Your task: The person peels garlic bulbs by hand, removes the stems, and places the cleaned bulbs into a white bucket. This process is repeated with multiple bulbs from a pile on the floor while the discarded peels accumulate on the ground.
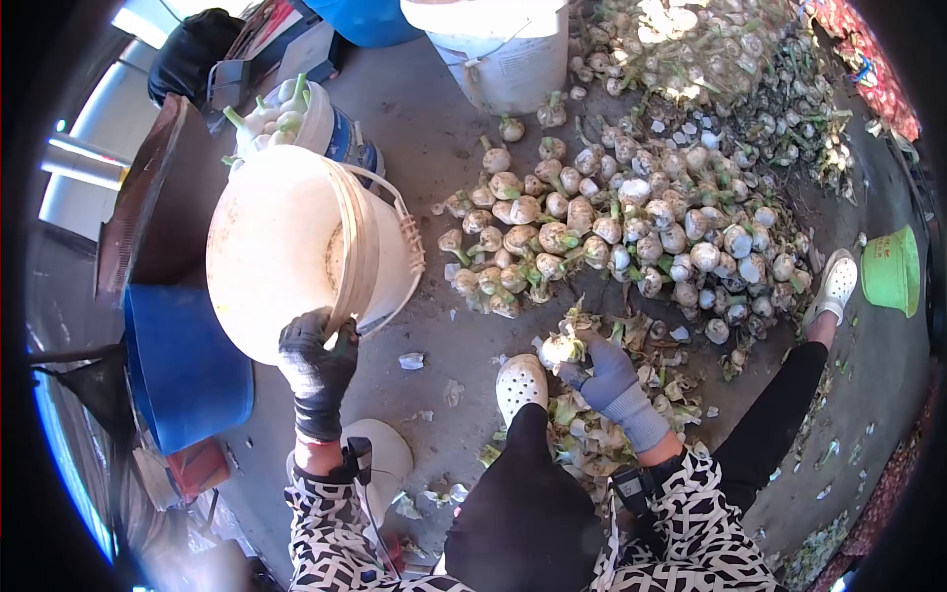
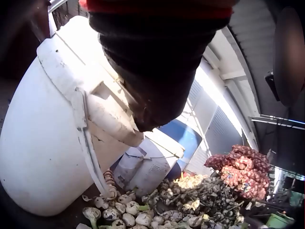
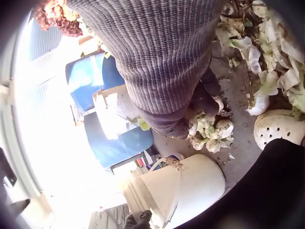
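My gloved left hand grips the rim of a large white bucket, which is tipped so its mouth faces left. In the left wrist view the bucket fills the left side, and the dark glove cuff hides most of the fingers. My right hand, in a grey knit glove, holds a peeled whitish garlic bulb between thumb and fingers, low over the floor. From the right wrist, pale garlic bulbs show just beyond the fingertips. A wide heap of garlic bulbs lies ahead of that hand.
Leafy peelings lie by my white clog. A smaller bucket filled with trimmed bulbs stands behind the tipped one. Another white bucket stands at the back. A blue tub is at left, a green bucket at far right.
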`<state>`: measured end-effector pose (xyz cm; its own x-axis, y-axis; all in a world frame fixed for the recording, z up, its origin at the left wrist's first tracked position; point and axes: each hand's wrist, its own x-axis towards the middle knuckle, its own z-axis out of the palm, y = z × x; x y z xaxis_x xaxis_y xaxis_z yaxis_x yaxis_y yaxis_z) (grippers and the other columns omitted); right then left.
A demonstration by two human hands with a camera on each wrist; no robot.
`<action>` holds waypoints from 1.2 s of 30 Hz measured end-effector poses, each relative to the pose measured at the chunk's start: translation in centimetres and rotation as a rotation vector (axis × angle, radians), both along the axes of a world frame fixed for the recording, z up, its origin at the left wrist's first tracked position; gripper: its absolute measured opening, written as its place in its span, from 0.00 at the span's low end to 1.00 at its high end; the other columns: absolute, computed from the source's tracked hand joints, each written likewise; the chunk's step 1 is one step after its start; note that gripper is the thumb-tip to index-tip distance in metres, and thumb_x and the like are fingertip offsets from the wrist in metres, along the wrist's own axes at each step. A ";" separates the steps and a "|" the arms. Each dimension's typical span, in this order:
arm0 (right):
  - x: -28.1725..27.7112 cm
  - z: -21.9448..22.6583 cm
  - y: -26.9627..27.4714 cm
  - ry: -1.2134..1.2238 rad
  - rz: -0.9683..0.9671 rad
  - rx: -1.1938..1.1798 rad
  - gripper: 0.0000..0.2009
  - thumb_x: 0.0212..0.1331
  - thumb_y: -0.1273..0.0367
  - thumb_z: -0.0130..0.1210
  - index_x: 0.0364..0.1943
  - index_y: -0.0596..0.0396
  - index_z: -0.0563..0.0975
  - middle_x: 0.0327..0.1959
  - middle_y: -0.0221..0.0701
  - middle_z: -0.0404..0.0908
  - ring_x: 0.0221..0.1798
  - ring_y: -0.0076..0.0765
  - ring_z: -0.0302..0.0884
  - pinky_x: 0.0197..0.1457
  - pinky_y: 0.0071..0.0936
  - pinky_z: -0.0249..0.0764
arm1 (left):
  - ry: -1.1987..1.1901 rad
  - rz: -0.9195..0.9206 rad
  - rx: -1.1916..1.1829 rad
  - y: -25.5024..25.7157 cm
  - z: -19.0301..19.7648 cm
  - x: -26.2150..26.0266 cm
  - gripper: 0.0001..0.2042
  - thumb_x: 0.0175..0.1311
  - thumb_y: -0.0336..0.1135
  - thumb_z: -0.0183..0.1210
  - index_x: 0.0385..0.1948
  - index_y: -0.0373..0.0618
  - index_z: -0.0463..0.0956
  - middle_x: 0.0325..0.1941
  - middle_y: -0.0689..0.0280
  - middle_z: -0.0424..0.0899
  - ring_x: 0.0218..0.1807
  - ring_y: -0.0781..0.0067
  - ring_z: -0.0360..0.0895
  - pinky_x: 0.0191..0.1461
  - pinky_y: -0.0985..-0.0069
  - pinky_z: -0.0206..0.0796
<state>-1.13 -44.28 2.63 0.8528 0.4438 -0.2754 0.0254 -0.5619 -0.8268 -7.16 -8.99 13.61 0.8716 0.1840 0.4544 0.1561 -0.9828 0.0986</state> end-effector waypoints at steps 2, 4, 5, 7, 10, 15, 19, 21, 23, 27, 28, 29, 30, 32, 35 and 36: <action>0.4 -0.7 0.2 -0.054 0.012 0.059 0.28 0.52 0.59 0.63 0.55 0.57 0.70 0.49 0.45 0.79 0.52 0.49 0.77 0.56 0.34 0.72 | 0.041 -0.015 -0.030 -1.4 0.7 -1.3 0.10 0.41 0.28 0.66 0.28 0.46 0.78 0.25 0.62 0.79 0.29 0.58 0.76 0.38 0.66 0.67; 0.3 -0.5 0.4 -0.003 0.028 0.039 0.28 0.52 0.60 0.63 0.55 0.59 0.70 0.50 0.45 0.78 0.53 0.48 0.77 0.57 0.34 0.71 | 0.014 0.002 -0.071 -1.9 0.8 -2.3 0.11 0.38 0.28 0.67 0.28 0.47 0.77 0.25 0.63 0.79 0.29 0.58 0.77 0.39 0.66 0.68; 0.3 -0.1 0.6 0.002 0.029 0.056 0.28 0.51 0.61 0.64 0.55 0.57 0.70 0.50 0.45 0.78 0.54 0.46 0.77 0.58 0.33 0.71 | -0.004 -0.052 -0.062 -2.1 0.8 -2.2 0.13 0.36 0.28 0.67 0.28 0.47 0.77 0.25 0.63 0.79 0.31 0.56 0.77 0.40 0.65 0.68; 0.3 -0.9 0.6 0.026 0.043 0.097 0.28 0.51 0.62 0.65 0.55 0.57 0.71 0.50 0.44 0.78 0.54 0.45 0.77 0.58 0.32 0.71 | -0.051 -0.064 -0.002 -1.9 0.9 -2.0 0.14 0.36 0.28 0.67 0.29 0.47 0.76 0.25 0.63 0.79 0.32 0.55 0.77 0.41 0.64 0.68; 0.1 -0.3 0.8 0.017 0.051 0.118 0.27 0.50 0.64 0.66 0.55 0.55 0.71 0.49 0.42 0.79 0.52 0.42 0.78 0.56 0.32 0.72 | -0.049 -0.093 0.067 -2.2 1.2 -2.0 0.15 0.38 0.29 0.66 0.32 0.45 0.75 0.31 0.59 0.80 0.38 0.51 0.77 0.45 0.61 0.70; 0.5 1.7 1.6 -0.266 -0.058 0.222 0.27 0.49 0.64 0.68 0.53 0.57 0.71 0.42 0.43 0.81 0.44 0.47 0.81 0.47 0.36 0.75 | -0.102 -0.258 -0.178 -9.4 2.6 -1.2 0.32 0.45 0.37 0.64 0.57 0.41 0.67 0.57 0.52 0.71 0.58 0.46 0.69 0.62 0.51 0.59; 0.5 5.0 2.6 -0.401 -0.038 0.182 0.28 0.48 0.66 0.68 0.53 0.59 0.69 0.44 0.47 0.79 0.45 0.53 0.79 0.48 0.38 0.75 | 0.334 -0.433 -1.750 -16.6 -4.3 2.1 0.33 0.53 0.38 0.67 0.60 0.37 0.62 0.53 0.55 0.74 0.57 0.67 0.72 0.61 0.66 0.66; 0.8 6.4 2.2 -0.484 -0.037 0.170 0.26 0.50 0.73 0.63 0.55 0.58 0.68 0.45 0.44 0.79 0.47 0.48 0.80 0.49 0.35 0.75 | 0.319 -0.480 -1.660 -16.2 -4.2 3.5 0.34 0.54 0.39 0.67 0.61 0.39 0.61 0.56 0.58 0.73 0.58 0.69 0.70 0.61 0.67 0.65; 1.4 4.4 1.2 -0.316 -0.079 0.432 0.25 0.51 0.75 0.61 0.56 0.58 0.67 0.46 0.42 0.78 0.47 0.41 0.80 0.49 0.32 0.76 | 0.368 -0.491 -1.563 -15.4 -3.6 4.5 0.34 0.54 0.40 0.69 0.61 0.42 0.62 0.58 0.60 0.72 0.59 0.70 0.70 0.63 0.68 0.64; 3.1 2.7 0.4 0.296 -0.266 0.848 0.20 0.57 0.76 0.58 0.54 0.57 0.69 0.48 0.34 0.77 0.44 0.24 0.77 0.47 0.24 0.76 | 0.349 -0.536 -0.899 -14.9 -3.7 5.0 0.32 0.53 0.41 0.68 0.59 0.43 0.65 0.56 0.53 0.75 0.58 0.57 0.74 0.60 0.65 0.66; 3.4 3.2 1.7 0.377 -0.343 0.862 0.17 0.59 0.74 0.59 0.52 0.58 0.71 0.45 0.32 0.78 0.42 0.22 0.77 0.46 0.22 0.76 | 0.350 -0.538 -0.912 -15.3 -3.7 5.1 0.32 0.53 0.41 0.68 0.59 0.43 0.65 0.56 0.53 0.75 0.58 0.57 0.74 0.60 0.65 0.66; 3.3 4.3 2.4 0.266 -0.361 0.594 0.11 0.60 0.70 0.59 0.45 0.58 0.77 0.38 0.29 0.80 0.39 0.20 0.76 0.43 0.21 0.74 | 0.320 -0.545 -0.848 -15.7 -3.8 5.2 0.32 0.53 0.41 0.68 0.60 0.43 0.65 0.56 0.53 0.75 0.58 0.55 0.74 0.59 0.65 0.67; 3.8 4.8 2.6 0.264 -0.356 0.587 0.11 0.60 0.70 0.59 0.45 0.58 0.77 0.38 0.29 0.80 0.39 0.20 0.76 0.43 0.21 0.74 | 0.289 -0.548 -0.782 -15.9 -3.9 5.4 0.32 0.53 0.40 0.68 0.60 0.43 0.64 0.56 0.52 0.75 0.58 0.53 0.74 0.58 0.64 0.67; 4.5 5.1 2.8 0.104 -0.287 0.545 0.08 0.61 0.68 0.58 0.38 0.57 0.80 0.32 0.27 0.81 0.36 0.18 0.75 0.40 0.21 0.72 | 0.294 -0.531 -0.827 -15.8 -4.2 5.5 0.32 0.54 0.40 0.67 0.61 0.43 0.64 0.56 0.53 0.75 0.57 0.55 0.75 0.58 0.64 0.68; 4.4 3.9 1.9 0.145 -0.286 0.556 0.08 0.62 0.67 0.57 0.38 0.59 0.80 0.33 0.27 0.82 0.35 0.17 0.74 0.38 0.22 0.71 | 0.403 -0.536 -1.189 -15.6 -4.3 5.9 0.30 0.59 0.42 0.63 0.62 0.43 0.63 0.56 0.55 0.75 0.54 0.60 0.76 0.56 0.67 0.69; 4.4 3.8 1.6 0.142 -0.308 0.535 0.08 0.62 0.68 0.57 0.39 0.59 0.80 0.33 0.27 0.82 0.34 0.17 0.73 0.38 0.21 0.70 | 0.489 -0.545 -1.507 -15.6 -4.3 6.1 0.29 0.62 0.44 0.60 0.62 0.42 0.62 0.56 0.56 0.75 0.53 0.63 0.77 0.55 0.69 0.70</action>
<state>3.27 -42.71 6.41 0.9348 0.2915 -0.2029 -0.2018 -0.0342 -0.9788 -1.01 -24.57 9.26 0.9726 -0.1776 -0.1497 0.1508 -0.0077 0.9885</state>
